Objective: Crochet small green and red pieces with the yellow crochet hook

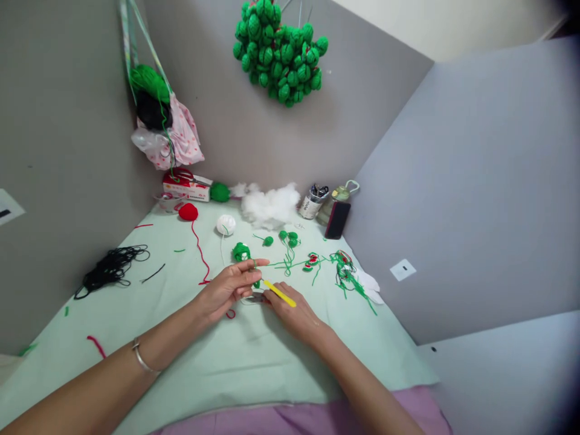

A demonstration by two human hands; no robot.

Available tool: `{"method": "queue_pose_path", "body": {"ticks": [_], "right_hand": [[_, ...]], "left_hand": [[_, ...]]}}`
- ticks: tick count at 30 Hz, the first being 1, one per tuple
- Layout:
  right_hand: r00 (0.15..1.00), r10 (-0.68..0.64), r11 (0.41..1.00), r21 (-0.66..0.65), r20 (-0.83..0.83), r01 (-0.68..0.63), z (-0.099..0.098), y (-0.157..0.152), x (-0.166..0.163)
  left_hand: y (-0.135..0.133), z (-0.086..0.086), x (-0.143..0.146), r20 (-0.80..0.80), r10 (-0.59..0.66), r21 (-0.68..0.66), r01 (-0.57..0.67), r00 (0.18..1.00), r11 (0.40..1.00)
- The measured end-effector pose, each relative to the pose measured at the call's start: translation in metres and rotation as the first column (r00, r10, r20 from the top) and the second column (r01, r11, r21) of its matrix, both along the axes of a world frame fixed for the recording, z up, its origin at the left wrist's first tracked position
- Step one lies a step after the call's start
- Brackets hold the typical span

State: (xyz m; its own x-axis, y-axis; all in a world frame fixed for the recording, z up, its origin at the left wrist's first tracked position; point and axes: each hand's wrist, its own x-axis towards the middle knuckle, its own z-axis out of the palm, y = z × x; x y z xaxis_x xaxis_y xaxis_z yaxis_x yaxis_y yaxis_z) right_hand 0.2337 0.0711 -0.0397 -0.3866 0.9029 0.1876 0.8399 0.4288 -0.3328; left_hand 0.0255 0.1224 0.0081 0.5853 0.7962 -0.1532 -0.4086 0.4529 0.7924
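The left hand [238, 284] pinched a small green piece [257, 284] between thumb and bent fingers, its index finger stretched out with green yarn around it. The piece hung just below the thumb, left of the yellow hook [280, 293], close by its metal end. The right hand [292, 311] lay under the hook with its fingers bent; whether they gripped the hook or the grey tool [257, 297] just left of it, perhaps scissors, could not be told.

The piece looked very light, soft and stretchy, easy to squash yet hard to break, though its loops might slip or come undone if tugged. The best hold seemed a gentle pinch close to the hook's metal end, with the yarn kept lightly taut. The hook's handle appeared stiff, light and smooth, best taken near its middle.

Beyond the hook, slightly left, sat a green ball [241, 252], with a white ball [225, 225] farther off and fluffy stuffing [270, 206] well behind. Right of the hook lay small melon slices [310, 262]; far to its left, tangled black yarn [109, 269].
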Motion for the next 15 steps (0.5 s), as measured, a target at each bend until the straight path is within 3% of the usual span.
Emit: {"method": "queue_pose_path", "body": {"ticks": [4,9,13,15], "right_hand": [[0.999,-0.028,0.998,0.064,0.017,0.027,-0.002,0.006,0.015],[0.989,-0.134,0.973,0.182,-0.065,0.143,0.015,0.007,0.035],[0.995,-0.091,0.961,0.257,-0.045,0.100,0.027,0.009,0.025],[0.997,-0.069,0.927,0.369,0.016,0.058,0.029,0.012,0.014]], "left_hand": [[0.000,-0.006,0.001,-0.016,-0.050,0.024,0.051,0.999,0.998],[-0.001,-0.016,0.002,-0.023,-0.058,-0.006,0.058,0.998,0.998],[-0.004,-0.021,0.006,-0.019,-0.062,-0.032,0.061,0.998,0.998],[-0.005,-0.023,0.008,-0.018,-0.073,-0.030,0.072,0.997,0.997]]}}
